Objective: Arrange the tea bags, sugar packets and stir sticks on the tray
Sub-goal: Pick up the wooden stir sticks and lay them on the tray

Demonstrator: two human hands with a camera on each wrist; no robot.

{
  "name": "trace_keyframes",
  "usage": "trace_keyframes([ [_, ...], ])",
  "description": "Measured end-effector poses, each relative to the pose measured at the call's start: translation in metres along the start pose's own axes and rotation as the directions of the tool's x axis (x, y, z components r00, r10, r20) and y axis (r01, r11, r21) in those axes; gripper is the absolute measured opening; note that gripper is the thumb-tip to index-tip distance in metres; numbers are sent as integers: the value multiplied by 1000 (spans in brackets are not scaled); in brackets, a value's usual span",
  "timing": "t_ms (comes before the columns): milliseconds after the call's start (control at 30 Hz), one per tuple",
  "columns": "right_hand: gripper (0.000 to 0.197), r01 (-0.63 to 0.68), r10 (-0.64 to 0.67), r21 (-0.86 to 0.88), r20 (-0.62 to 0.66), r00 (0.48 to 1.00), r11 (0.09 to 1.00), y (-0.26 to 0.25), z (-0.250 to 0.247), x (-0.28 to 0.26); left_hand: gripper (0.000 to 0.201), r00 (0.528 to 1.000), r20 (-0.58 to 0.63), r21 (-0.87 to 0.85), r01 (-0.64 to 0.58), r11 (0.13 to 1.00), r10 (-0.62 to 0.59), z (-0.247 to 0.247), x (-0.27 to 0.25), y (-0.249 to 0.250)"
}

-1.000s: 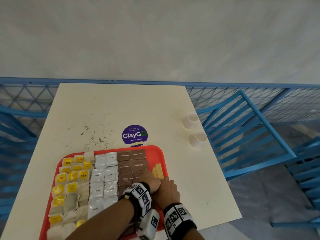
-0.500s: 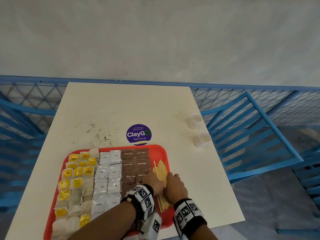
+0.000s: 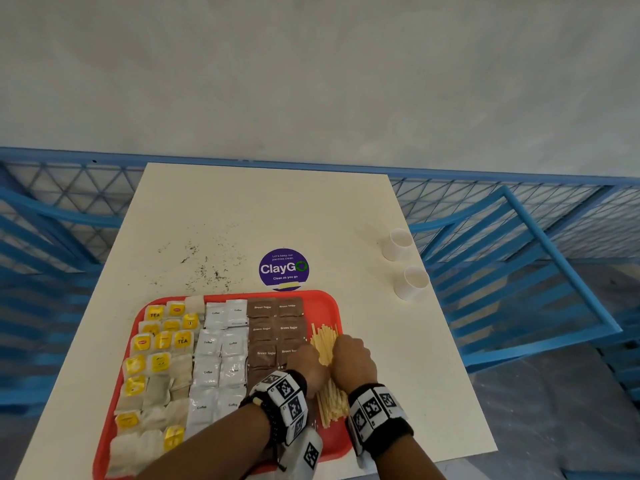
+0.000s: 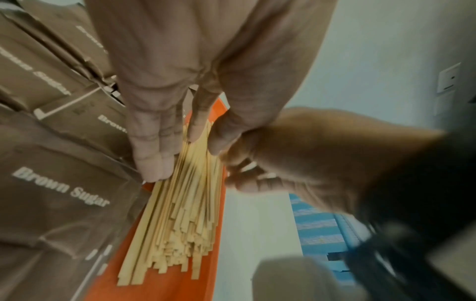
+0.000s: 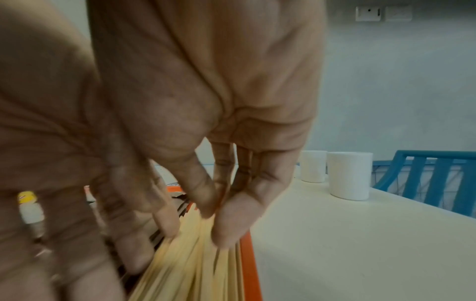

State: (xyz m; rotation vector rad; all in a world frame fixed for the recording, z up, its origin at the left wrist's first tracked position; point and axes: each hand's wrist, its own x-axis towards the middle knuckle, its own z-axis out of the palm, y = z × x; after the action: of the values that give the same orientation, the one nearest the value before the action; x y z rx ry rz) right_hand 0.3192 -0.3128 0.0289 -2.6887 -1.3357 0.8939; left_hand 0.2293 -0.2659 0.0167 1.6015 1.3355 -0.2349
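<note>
A red tray at the table's near edge holds yellow-tagged tea bags on its left, white packets in the middle and brown sugar packets to their right. A loose bundle of pale wooden stir sticks lies along the tray's right rim. My left hand presses straight fingers against the bundle's left side, thumb on top. Pressed close on the right, my right hand pinches the sticks between thumb and fingertips. The hands hide the bundle's middle.
Two white paper cups stand near the right edge of the cream table. A purple round sticker and dark crumbs lie beyond the tray. Blue chairs and a blue railing surround the table.
The stir sticks now reach further up the tray and also show behind my hands. Both hands stay together on the bundle, slightly further forward.
</note>
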Motion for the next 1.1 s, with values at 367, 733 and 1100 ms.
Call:
trace_keyframes([
  [367, 49, 439, -410, -268, 160, 898, 858, -12, -7, 54, 34, 1000, -5, 144, -22, 989, 23, 0, -1, -4],
  [733, 38, 443, -434, -236, 92, 896, 865, 1, -2, 45, 29, 997, 46, 126, -63, 990, 57, -1, -3, -2],
  [1100, 15, -3, -2, 188, 25, 1000, 982, 51, 22, -4, 34, 998, 68, 17, 6, 1000, -7, 4, 0, -11],
])
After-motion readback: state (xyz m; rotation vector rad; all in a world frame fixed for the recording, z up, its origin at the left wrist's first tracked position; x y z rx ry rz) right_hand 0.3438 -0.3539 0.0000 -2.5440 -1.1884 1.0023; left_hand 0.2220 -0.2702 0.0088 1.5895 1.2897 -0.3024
